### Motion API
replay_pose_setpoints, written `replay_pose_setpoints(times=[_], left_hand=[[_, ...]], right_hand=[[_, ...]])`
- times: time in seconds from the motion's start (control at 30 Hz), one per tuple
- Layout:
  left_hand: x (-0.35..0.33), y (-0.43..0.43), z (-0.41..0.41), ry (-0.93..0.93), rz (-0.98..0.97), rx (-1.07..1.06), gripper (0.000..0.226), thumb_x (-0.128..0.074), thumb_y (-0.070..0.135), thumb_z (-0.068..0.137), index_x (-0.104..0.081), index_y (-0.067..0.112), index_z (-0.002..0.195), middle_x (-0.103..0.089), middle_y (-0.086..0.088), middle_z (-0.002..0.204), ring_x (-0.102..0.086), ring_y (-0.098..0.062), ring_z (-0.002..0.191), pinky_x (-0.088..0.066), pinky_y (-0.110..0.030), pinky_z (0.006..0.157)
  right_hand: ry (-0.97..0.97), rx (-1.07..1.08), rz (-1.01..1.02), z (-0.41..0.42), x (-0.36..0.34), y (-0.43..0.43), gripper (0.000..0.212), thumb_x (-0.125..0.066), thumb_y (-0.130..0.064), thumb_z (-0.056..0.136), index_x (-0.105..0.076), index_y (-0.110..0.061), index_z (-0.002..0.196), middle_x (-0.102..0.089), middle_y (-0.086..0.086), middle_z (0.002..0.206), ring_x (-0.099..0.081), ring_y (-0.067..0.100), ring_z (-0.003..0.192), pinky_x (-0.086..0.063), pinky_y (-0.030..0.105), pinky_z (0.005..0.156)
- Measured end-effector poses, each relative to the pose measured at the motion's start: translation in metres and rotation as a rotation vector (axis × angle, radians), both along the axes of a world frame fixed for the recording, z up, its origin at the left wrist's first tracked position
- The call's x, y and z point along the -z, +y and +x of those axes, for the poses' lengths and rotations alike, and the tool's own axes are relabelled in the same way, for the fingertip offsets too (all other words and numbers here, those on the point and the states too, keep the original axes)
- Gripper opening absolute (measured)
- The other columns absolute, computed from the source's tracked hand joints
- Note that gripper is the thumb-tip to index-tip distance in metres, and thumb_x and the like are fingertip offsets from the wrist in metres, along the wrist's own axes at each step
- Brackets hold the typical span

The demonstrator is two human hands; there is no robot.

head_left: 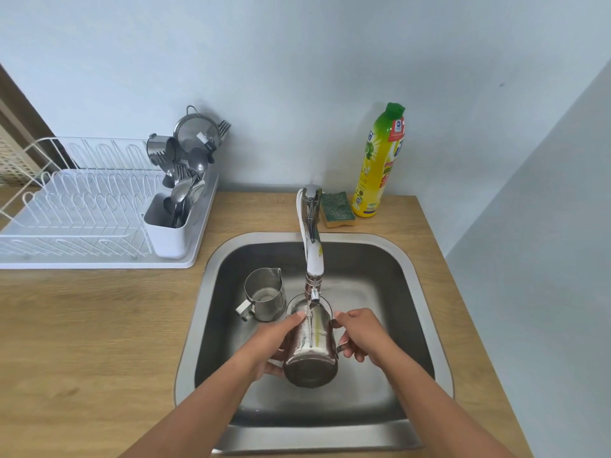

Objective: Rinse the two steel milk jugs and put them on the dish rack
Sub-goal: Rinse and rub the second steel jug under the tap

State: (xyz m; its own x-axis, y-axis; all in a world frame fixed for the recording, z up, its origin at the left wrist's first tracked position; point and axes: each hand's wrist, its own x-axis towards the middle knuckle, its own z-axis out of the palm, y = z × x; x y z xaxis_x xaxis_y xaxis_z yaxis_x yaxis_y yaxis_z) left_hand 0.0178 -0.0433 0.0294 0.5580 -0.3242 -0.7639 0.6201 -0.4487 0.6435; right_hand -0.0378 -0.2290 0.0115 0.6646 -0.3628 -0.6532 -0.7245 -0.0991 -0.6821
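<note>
I hold one steel milk jug (310,352) tilted on its side over the sink (410,269), its mouth pointing away from me under the tap (312,256). Water runs from the tap onto the jug's wall. My left hand (274,342) grips the jug's left side. My right hand (358,335) holds its handle on the right. A second steel milk jug (264,294) stands upright in the sink's far left part, handle toward the left. The white dish rack (82,206) sits on the counter at the left.
A white cutlery holder (172,226) full of spoons, forks and a strainer stands at the rack's right end. A green sponge (337,209) and a yellow dish soap bottle (378,163) stand behind the sink. Walls close in behind and at the right.
</note>
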Motion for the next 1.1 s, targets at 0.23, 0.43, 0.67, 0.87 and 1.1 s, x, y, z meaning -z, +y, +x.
replay_pose_setpoints(times=[0.23, 0.43, 0.67, 0.87, 1.1], left_hand=[[0.001, -0.001, 0.001, -0.007, 0.001, 0.003, 0.044, -0.061, 0.062, 0.083, -0.068, 0.021, 0.098, -0.071, -0.01, 0.092, -0.069, -0.027, 0.082, -0.061, -0.044, 0.073], [0.007, 0.007, 0.009, -0.037, -0.083, 0.031, 0.041, -0.075, 0.038, 0.081, -0.063, 0.021, 0.117, -0.074, -0.012, 0.108, -0.072, -0.03, 0.096, -0.06, -0.048, 0.083], [0.015, 0.006, 0.011, -0.079, -0.14, 0.098, 0.074, -0.081, -0.003, 0.071, -0.045, 0.021, 0.131, -0.071, -0.006, 0.107, -0.069, -0.023, 0.099, -0.056, -0.046, 0.092], [0.011, -0.01, 0.001, -0.254, -0.21, 0.148, 0.072, -0.075, -0.016, 0.071, -0.046, 0.04, 0.107, -0.064, 0.012, 0.098, -0.069, -0.008, 0.08, -0.057, -0.016, 0.069], [0.015, -0.018, 0.003, -0.53, -0.176, 0.119, 0.076, -0.084, -0.001, 0.064, -0.055, 0.046, 0.116, -0.063, 0.005, 0.115, -0.061, 0.0, 0.103, -0.052, -0.015, 0.083]], right_hand=[[0.021, -0.001, -0.024, 0.003, -0.005, 0.0, 0.032, -0.05, -0.027, 0.097, -0.065, 0.002, 0.098, -0.06, 0.006, 0.045, -0.051, 0.018, 0.029, -0.031, 0.02, 0.033], [0.051, -0.052, -0.036, -0.002, -0.01, 0.0, 0.037, -0.045, -0.043, 0.098, -0.058, -0.009, 0.104, -0.068, 0.006, 0.058, -0.06, 0.021, 0.043, -0.033, 0.018, 0.036], [-0.043, -0.075, -0.156, -0.011, -0.016, -0.005, 0.03, -0.055, -0.042, 0.093, -0.062, -0.013, 0.098, -0.071, 0.006, 0.086, -0.061, 0.021, 0.071, -0.049, 0.029, 0.052], [-0.217, -0.067, -0.255, -0.014, -0.021, -0.012, 0.015, -0.063, -0.034, 0.091, -0.061, -0.023, 0.081, -0.062, -0.005, 0.074, -0.059, 0.016, 0.072, -0.056, 0.042, 0.074], [-0.331, 0.043, -0.225, -0.017, -0.02, -0.013, 0.008, -0.065, -0.024, 0.09, -0.063, -0.024, 0.083, -0.065, 0.001, 0.091, -0.065, 0.022, 0.088, -0.057, 0.048, 0.086]])
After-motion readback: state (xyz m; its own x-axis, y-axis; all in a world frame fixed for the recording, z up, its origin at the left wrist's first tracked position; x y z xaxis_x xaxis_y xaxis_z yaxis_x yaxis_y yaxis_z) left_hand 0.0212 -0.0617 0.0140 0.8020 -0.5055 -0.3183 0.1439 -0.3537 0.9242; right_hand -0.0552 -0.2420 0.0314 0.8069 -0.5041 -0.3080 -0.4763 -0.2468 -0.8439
